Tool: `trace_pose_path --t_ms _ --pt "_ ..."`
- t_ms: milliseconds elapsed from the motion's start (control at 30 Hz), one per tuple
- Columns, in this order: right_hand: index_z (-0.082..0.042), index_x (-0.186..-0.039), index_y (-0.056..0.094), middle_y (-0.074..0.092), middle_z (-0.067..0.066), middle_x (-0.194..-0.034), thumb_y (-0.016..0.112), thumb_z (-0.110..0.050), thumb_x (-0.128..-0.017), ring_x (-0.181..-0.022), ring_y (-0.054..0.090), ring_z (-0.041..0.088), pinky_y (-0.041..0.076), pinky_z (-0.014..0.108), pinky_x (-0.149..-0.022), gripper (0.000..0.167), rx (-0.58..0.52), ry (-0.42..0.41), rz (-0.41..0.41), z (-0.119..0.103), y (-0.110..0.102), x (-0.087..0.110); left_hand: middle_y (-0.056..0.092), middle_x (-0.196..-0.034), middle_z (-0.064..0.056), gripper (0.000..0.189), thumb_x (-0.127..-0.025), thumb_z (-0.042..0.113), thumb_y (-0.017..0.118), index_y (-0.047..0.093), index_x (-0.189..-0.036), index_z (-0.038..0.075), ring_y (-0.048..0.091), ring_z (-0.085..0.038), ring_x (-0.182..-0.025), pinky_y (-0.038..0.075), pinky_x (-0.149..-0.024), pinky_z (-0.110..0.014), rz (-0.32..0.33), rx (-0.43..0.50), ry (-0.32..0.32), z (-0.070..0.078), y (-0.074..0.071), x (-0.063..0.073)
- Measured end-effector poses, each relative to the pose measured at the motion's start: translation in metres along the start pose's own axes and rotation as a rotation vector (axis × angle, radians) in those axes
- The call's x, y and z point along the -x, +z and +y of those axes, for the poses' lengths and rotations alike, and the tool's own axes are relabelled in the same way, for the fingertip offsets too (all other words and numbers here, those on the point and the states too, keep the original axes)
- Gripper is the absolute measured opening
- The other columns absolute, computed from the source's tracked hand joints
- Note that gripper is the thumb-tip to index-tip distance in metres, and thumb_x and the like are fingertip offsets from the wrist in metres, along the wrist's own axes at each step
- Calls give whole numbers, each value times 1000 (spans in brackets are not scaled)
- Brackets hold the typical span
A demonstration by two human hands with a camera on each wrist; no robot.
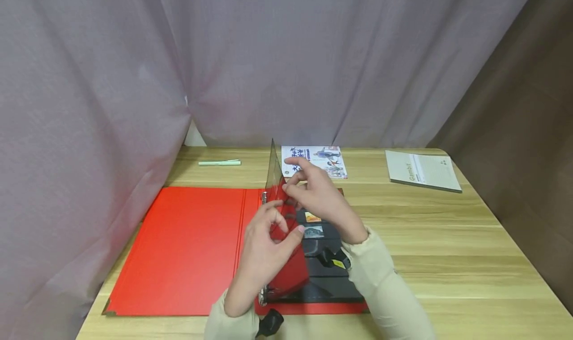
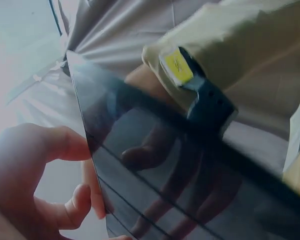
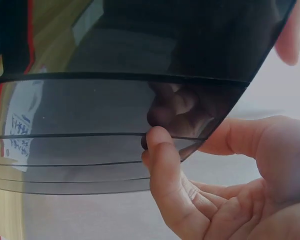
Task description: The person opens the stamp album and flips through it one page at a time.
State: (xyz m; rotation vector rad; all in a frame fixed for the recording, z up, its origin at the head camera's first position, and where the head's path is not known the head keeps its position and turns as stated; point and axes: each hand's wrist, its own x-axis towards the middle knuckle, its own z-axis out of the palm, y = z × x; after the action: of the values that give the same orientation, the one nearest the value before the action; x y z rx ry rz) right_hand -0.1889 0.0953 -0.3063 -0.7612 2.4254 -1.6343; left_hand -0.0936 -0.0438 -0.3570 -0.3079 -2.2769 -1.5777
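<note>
A red ring binder album (image 1: 188, 250) lies spread on the table. A dark see-through pocket page (image 1: 274, 173) stands upright from its metal rings (image 1: 263, 295). My right hand (image 1: 320, 193) pinches the page's free edge toward the far end, with fingers on both faces in the right wrist view. Nearer to me, my left hand (image 1: 264, 243) holds the same edge between curved thumb and fingers. To the right, a black pocket page lies flat in the binder, bearing an orange stamp (image 1: 313, 217) and a grey stamp (image 1: 313, 232). The upright page mirrors fingers in both wrist views.
Behind the binder, a pale green pen (image 1: 219, 163) lies at the left and a white illustrated booklet (image 1: 333, 162) in the middle. A grey-green book (image 1: 422, 171) sits at the far right of the wooden table (image 1: 447, 240). Grey curtains (image 1: 286, 66) hang behind.
</note>
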Motion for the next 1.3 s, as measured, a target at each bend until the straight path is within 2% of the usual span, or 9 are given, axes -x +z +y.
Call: trace_pose_path --t_ms 200,300,400,533,633,700,833,1067,1300 --pt "2 -144 43 70 15 -92 61 1 -93 -60 69 23 59 38 -60 54 -19 -13 -20 0 2 0 60 -138 -14 26 -85 14 75 53 -72 16 54 -37 -128 46 -93 -64 -1 -30 -24 0 -4 0" --pt "3 -144 44 71 15 -94 62 0 -93 -59 68 23 59 37 -60 54 -6 -32 -29 -1 3 -1 59 -139 -12 26 -85 16 76 54 -72 16 52 -35 -131 41 -97 -67 4 -45 -41 0 -5 -1" --pt "3 -144 44 71 15 -97 62 -1 -94 -61 69 26 59 37 -61 53 -5 -42 -46 -2 4 -1 61 -137 -12 25 -85 12 75 54 -70 16 53 -33 -131 41 -97 -68 24 -35 -37 1 -6 -2" --pt "2 -144 44 69 17 -101 64 -2 -95 -68 71 29 60 43 -66 54 -7 -37 -76 -2 4 -1 66 -129 -14 25 -82 1 68 56 -65 15 59 -31 -125 50 -87 -60 62 -16 1 0 -12 -3" --pt "1 -145 44 68 17 -103 66 -4 -95 -71 71 26 60 47 -71 55 -15 -33 -97 1 2 1 70 -122 -14 26 -81 -4 63 58 -63 14 67 -28 -113 55 -76 -52 93 -5 11 -3 -19 -4" --pt "1 -144 46 68 18 -104 66 -4 -95 -72 70 24 59 48 -73 54 -20 -35 -107 5 -1 4 72 -119 -11 27 -81 -5 61 59 -63 14 70 -26 -104 58 -71 -46 109 2 -2 -5 -24 -3" --pt "1 -141 50 69 18 -102 65 -5 -96 -73 70 22 59 43 -71 48 -11 -24 -97 19 -12 7 73 -117 -6 25 -85 -6 63 65 -68 12 72 -22 -92 57 -56 -35 123 30 -56 -10 -33 0" --pt "6 -136 52 70 17 -101 62 -3 -97 -73 70 22 59 34 -69 41 28 14 -63 49 -27 10 74 -111 -6 18 -87 -5 67 75 -79 9 71 -21 -85 55 -58 -30 136 16 -118 -19 -47 6" --pt "7 -134 54 70 16 -100 62 -2 -98 -76 71 23 59 46 -78 39 30 38 -16 69 -38 14 75 -104 -8 16 -88 -5 68 75 -79 6 71 -22 -87 56 -63 -30 124 9 -136 -24 -63 5"
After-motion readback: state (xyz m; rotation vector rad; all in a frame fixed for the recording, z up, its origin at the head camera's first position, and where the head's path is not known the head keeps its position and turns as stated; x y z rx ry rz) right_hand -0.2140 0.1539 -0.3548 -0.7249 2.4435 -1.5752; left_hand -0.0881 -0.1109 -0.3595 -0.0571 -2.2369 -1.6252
